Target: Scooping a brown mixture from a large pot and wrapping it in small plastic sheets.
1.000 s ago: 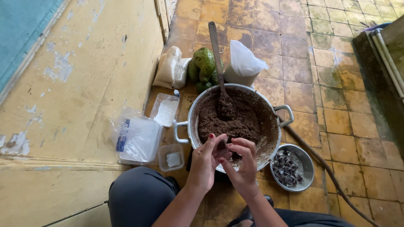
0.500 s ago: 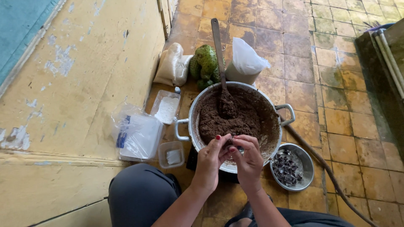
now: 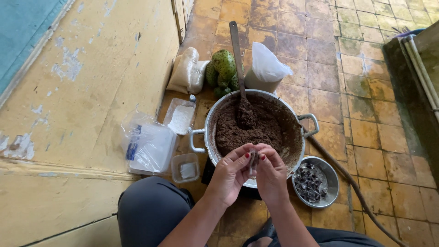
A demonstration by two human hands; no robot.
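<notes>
A metal pot [image 3: 298, 120] of brown paste [image 3: 249, 130] stands on the tiled floor, a long spoon [image 3: 237, 55] standing in the paste. Over the pot's near rim, my left hand [image 3: 231, 174] and my right hand [image 3: 270, 173] meet and pinch a small dark wrapped piece [image 3: 254, 158] between their fingertips. To the right of the pot sits a small metal bowl [image 3: 331, 176] of dark wrapped pieces [image 3: 309, 182]. My knees in dark trousers fill the bottom of the view.
A yellow wall [image 3: 91, 82] runs along the left. Beside it lie a plastic-wrapped white box [image 3: 148, 145], two small clear tubs [image 3: 185, 168] [image 3: 180, 117], a cloth sack [image 3: 187, 71], green bumpy fruit [image 3: 222, 68] and a white plastic bag [image 3: 265, 66]. A brown stick [image 3: 352, 185] lies at right.
Both hands have stayed together over the pot's near rim, their fingers working the small dark piece. The view has shifted slightly. The pot and spoon have not moved.
</notes>
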